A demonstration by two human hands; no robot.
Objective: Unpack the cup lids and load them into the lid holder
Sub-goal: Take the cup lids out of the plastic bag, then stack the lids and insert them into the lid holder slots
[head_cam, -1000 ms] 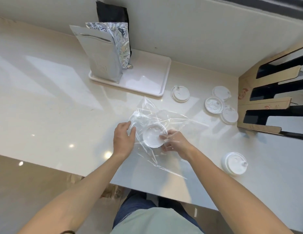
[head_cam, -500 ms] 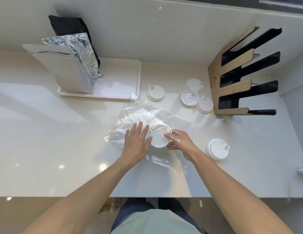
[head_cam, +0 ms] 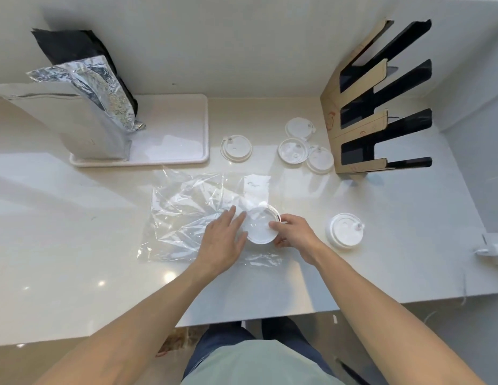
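A clear plastic bag (head_cam: 186, 215) lies flat on the white counter. My left hand (head_cam: 224, 241) rests on it palm down, fingers spread. My right hand (head_cam: 293, 234) pinches a white cup lid (head_cam: 259, 227) at the bag's right end, still partly under the film. More white lids lie loose: one (head_cam: 236, 148) by the tray, three (head_cam: 293, 150) clustered near the holder, and a small stack (head_cam: 344, 230) to the right of my right hand. The cardboard lid holder (head_cam: 359, 112) with black slots stands at the back right.
A white tray (head_cam: 181, 129) at the back left carries silver foil bags (head_cam: 84, 107) and a black bag. A small white object (head_cam: 492, 250) sits at the right counter edge. The counter's front edge runs just in front of my body.
My left hand has shifted from the bag's left side onto the film beside the lid and flattened. The bag now lies flatter. My head has tilted, bringing the whole lid holder into view.
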